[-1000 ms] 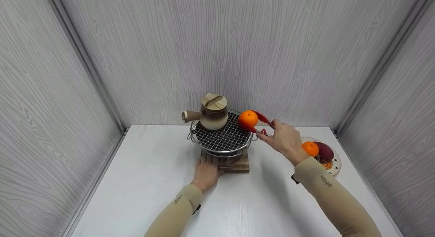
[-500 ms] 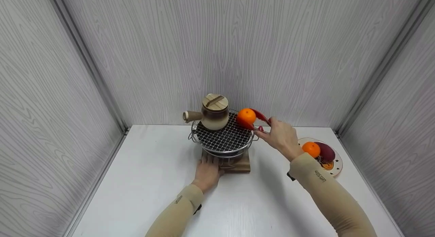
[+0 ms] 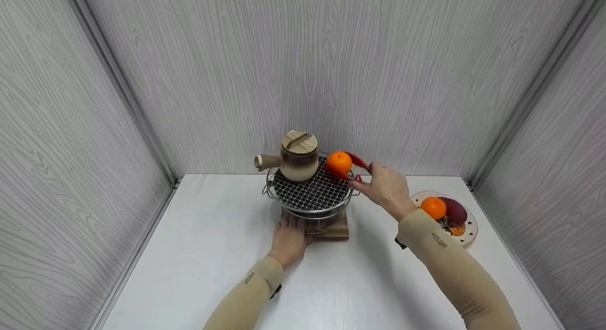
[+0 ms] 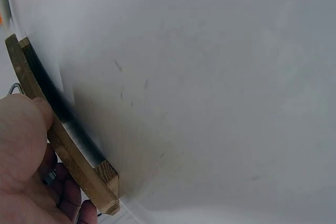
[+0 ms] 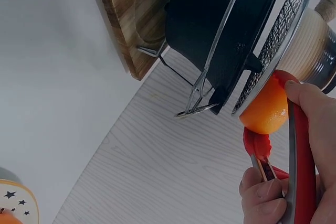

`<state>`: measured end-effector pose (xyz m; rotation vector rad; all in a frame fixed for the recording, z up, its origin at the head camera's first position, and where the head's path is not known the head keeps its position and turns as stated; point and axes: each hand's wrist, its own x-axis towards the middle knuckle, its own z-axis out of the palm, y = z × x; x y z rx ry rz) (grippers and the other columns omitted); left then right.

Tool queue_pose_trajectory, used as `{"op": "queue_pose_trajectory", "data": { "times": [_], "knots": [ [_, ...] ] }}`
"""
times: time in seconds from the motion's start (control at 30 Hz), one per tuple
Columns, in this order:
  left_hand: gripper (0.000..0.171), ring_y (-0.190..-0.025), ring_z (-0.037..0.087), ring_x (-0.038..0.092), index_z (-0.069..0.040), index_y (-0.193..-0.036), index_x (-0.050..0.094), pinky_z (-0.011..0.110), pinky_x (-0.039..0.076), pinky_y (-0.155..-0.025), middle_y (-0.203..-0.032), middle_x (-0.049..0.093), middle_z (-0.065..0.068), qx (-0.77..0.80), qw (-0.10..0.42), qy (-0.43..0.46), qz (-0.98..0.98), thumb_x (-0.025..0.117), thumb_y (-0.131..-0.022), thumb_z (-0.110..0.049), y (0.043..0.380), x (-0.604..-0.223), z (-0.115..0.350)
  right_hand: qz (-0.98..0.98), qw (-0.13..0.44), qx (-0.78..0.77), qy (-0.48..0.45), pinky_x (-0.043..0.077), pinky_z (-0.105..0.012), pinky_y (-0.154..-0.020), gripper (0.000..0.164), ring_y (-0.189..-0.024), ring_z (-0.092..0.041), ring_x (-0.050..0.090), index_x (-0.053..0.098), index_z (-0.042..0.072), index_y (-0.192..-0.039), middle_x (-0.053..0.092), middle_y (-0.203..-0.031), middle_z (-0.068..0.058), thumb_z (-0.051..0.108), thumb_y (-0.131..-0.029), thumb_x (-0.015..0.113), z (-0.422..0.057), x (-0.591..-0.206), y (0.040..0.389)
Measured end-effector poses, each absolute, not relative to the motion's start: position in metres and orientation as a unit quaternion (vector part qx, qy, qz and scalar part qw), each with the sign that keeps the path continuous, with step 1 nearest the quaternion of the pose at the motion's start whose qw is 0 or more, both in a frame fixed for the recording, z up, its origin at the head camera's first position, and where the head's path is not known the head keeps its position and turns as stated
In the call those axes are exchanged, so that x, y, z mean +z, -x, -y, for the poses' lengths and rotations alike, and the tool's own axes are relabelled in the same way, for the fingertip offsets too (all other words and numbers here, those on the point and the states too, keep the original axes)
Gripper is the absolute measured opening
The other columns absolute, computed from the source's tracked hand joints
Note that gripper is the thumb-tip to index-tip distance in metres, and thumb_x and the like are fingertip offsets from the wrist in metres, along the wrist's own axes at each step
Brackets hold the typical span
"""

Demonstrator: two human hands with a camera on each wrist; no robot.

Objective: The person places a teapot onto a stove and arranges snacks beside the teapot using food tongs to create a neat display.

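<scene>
My right hand (image 3: 389, 187) grips red-tipped tongs (image 5: 302, 156), whose jaws hold an orange (image 3: 339, 162) at the right rear of the round wire grill mesh (image 3: 315, 192). Whether the orange touches the mesh is hard to tell. The mesh tops a dark tabletop stove (image 5: 210, 35) on a wooden board (image 3: 336, 231). Low at the front, my left hand (image 3: 289, 242) holds the board's left front corner, its thumb (image 4: 44, 113) on the edge in the left wrist view. A brown-and-cream teapot (image 3: 299, 165) with a wooden lid and side handle stands on the mesh's left rear.
At the right, a star-patterned plate (image 3: 468, 236) bears another orange (image 3: 433, 208), a dark purple oval item (image 3: 454, 211) and a partly hidden small orange-coloured item (image 3: 457, 229). Wood-grain panels enclose the white table (image 3: 213, 235) at the back and sides.
My right hand has moved left, carrying the orange in the tongs further over the mesh toward the teapot. The left hand stays at the board.
</scene>
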<state>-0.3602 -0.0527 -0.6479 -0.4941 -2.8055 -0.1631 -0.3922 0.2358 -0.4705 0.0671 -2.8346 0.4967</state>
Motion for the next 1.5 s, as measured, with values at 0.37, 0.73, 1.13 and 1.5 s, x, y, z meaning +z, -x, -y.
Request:
{"op": "queue_pose_trajectory", "data": {
  "times": [0.37, 0.73, 1.13, 1.5],
  "knots": [
    [0.085, -0.155, 0.054, 0.052, 0.005, -0.159, 0.052, 0.062, 0.055, -0.115, -0.165, 0.054, 0.033, -0.063, 0.142, 0.171, 0.973, 0.079, -0.101, -0.051, 0.3611, -0.6481, 0.0516, 0.976, 0.123, 0.181, -0.021, 0.068, -0.055, -0.078, 0.074, -0.090, -0.041, 0.080, 0.070, 0.002, -0.127, 0.082, -0.114, -0.023, 0.067, -0.093, 0.083, -0.2312, -0.4701, 0.3959],
    [0.082, -0.150, 0.054, 0.057, 0.003, -0.158, 0.054, 0.063, 0.055, -0.114, -0.162, 0.056, 0.033, -0.075, 0.150, 0.167, 0.972, 0.080, -0.101, -0.049, 0.3633, -0.6518, 0.0509, 0.976, 0.129, 0.178, -0.012, 0.066, -0.056, -0.076, 0.073, -0.088, -0.040, 0.079, 0.069, 0.003, -0.119, 0.082, -0.107, -0.021, 0.069, -0.090, 0.082, -0.2302, -0.4717, 0.3963],
    [0.084, -0.148, 0.054, 0.058, 0.004, -0.157, 0.054, 0.063, 0.055, -0.114, -0.160, 0.059, 0.032, -0.077, 0.153, 0.167, 0.971, 0.082, -0.099, -0.050, 0.3631, -0.6507, 0.0519, 0.972, 0.119, 0.200, 0.001, 0.067, -0.057, -0.083, 0.086, -0.098, -0.042, 0.079, 0.066, 0.003, -0.129, 0.080, -0.116, -0.021, 0.074, -0.084, 0.086, -0.2318, -0.4716, 0.3946],
    [0.085, -0.148, 0.057, 0.057, 0.004, -0.158, 0.053, 0.064, 0.056, -0.109, -0.161, 0.056, 0.034, -0.082, 0.157, 0.172, 0.969, 0.084, -0.098, -0.048, 0.3612, -0.6486, 0.0529, 0.971, 0.131, 0.199, -0.004, 0.067, -0.059, -0.084, 0.094, -0.100, -0.045, 0.080, 0.065, 0.001, -0.137, 0.081, -0.120, -0.023, 0.077, -0.084, 0.083, -0.2379, -0.4709, 0.3915]
  ]
}}
